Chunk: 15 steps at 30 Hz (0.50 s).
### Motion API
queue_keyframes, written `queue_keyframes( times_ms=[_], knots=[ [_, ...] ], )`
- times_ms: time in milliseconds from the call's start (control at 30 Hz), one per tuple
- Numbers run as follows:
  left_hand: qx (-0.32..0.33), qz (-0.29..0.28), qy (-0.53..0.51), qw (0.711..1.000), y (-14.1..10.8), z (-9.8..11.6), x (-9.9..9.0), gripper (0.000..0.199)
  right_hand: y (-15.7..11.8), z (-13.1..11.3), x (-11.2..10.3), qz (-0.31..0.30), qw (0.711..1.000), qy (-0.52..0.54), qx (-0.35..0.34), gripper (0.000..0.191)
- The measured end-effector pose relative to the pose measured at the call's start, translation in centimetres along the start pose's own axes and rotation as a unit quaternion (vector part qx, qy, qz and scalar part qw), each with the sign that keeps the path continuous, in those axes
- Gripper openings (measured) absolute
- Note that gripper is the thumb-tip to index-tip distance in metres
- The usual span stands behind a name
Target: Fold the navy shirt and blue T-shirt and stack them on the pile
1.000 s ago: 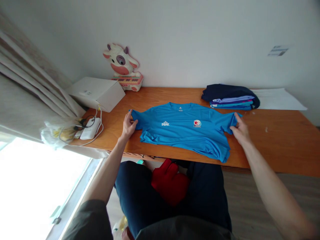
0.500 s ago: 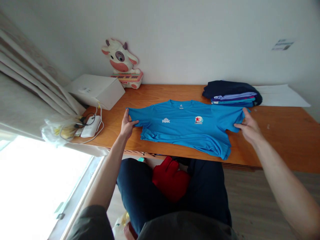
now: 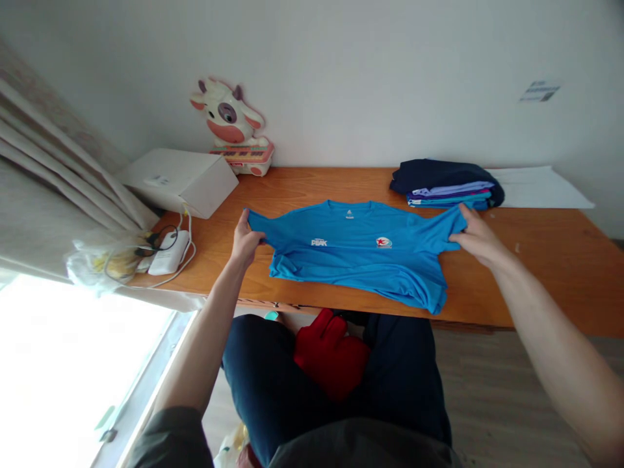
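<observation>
A blue T-shirt lies spread over the wooden desk, its front with white lettering and a round badge facing up. Its collar points to the wall, and the lower part is bunched toward the desk's front edge. My left hand pinches the end of the left-side sleeve between thumb and fingers. On the other side, my right hand grips the opposite sleeve end, which is pulled into creases. Both sleeves are drawn outward and look slightly raised.
Folded clothes are stacked at the back right, beside white paper. At the left are a white box, a cow-shaped toy piano, a white power strip with cables, and a plastic bag. Something red rests between my legs.
My right hand has moved inward to the left, creasing the sleeve it holds. My left hand keeps its grip on the other sleeve. The camera view has shifted slightly.
</observation>
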<state>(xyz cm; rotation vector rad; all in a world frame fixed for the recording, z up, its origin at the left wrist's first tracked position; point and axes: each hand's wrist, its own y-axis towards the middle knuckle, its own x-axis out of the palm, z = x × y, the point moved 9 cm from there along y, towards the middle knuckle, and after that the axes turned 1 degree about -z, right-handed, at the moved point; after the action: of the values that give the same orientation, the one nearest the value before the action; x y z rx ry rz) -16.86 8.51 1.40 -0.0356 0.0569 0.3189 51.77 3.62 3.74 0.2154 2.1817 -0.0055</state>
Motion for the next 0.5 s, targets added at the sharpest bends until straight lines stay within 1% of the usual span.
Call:
queue_keyframes(
  times_ms=[33,67,100,133,167,200,233,267,333,367,400,433,500],
  knots=[
    [0.026,-0.028,0.003,0.999,-0.1,1.6,1.7,0.132,0.2,-2.0,0.0,-0.02,1.0,0.016,-0.006,0.128],
    [0.052,-0.073,0.001,0.996,-0.3,3.1,3.6,0.133,0.4,-4.6,0.4,-0.063,0.997,0.039,-0.031,0.132],
    [0.074,-0.128,-0.001,0.989,-0.6,4.4,5.8,0.132,0.3,-7.6,1.1,-0.119,0.987,0.082,-0.077,0.132],
    [0.092,-0.18,-0.001,0.979,-0.9,5.5,7.7,0.128,0.1,-10.4,1.9,-0.179,0.969,0.126,-0.117,0.126],
    [0.108,-0.219,0.005,0.97,-1.2,6.3,9.2,0.121,-0.1,-12.6,2.6,-0.225,0.951,0.157,-0.144,0.118],
    [0.123,-0.239,0.017,0.963,-1.3,6.8,10.3,0.11,0.0,-14.1,3.1,-0.243,0.94,0.18,-0.157,0.107],
    [0.137,-0.24,0.038,0.96,-1.1,7.0,11.0,0.097,0.5,-14.8,3.5,-0.239,0.939,0.189,-0.156,0.096],
    [0.15,-0.229,0.064,0.96,-0.8,6.9,11.3,0.083,1.3,-14.8,3.9,-0.218,0.947,0.183,-0.147,0.086],
    [0.175,-0.202,0.133,0.954,-0.1,6.0,11.9,0.058,2.9,-13.8,5.2,-0.168,0.967,0.14,-0.129,0.071],
    [0.189,-0.197,0.174,0.946,0.1,5.4,12.4,0.049,3.5,-13.1,6.2,-0.154,0.974,0.108,-0.126,0.066],
    [0.206,-0.202,0.217,0.933,0.2,4.6,13.0,0.046,4.0,-12.4,7.4,-0.151,0.977,0.072,-0.131,0.062],
    [0.225,-0.214,0.261,0.914,0.2,3.8,13.9,0.046,4.2,-11.8,8.8,-0.152,0.978,0.034,-0.14,0.06],
    [0.256,-0.257,0.343,0.867,-0.2,1.9,15.9,0.053,4.3,-10.9,11.5,-0.163,0.973,-0.042,-0.16,0.061]
  ],
)
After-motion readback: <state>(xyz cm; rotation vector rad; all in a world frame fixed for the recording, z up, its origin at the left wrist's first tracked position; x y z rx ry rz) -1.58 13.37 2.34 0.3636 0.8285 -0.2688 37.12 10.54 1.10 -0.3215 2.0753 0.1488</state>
